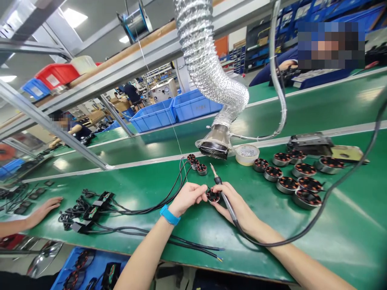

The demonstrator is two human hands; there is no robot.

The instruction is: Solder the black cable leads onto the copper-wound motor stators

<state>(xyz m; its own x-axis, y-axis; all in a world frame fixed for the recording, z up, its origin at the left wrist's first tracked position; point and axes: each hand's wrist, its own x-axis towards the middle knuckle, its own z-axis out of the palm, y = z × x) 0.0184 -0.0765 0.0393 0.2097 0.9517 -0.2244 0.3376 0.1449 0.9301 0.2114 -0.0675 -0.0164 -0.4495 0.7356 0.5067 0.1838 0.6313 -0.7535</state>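
Observation:
My right hand (234, 205) is closed round a soldering iron (228, 201), its tip pointing up and away, and its fingers also touch a small round motor stator (213, 196) with copper windings. My left hand (190, 197), with a blue band at the wrist, is pinched at the stator's left side; what lies between its fingertips is too small to make out. A thin solder wire (178, 141) hangs from a spool (136, 24) down to my left hand. Just beyond my hands stand several small stators (201, 169).
Several larger stators (304, 170) and a round tub (247, 154) stand at the right. A fume duct (211, 60) hangs ahead. Black cables (142, 210) lie at the left, near another person's hand (45, 211). The iron's cord (329, 193) loops over my right forearm.

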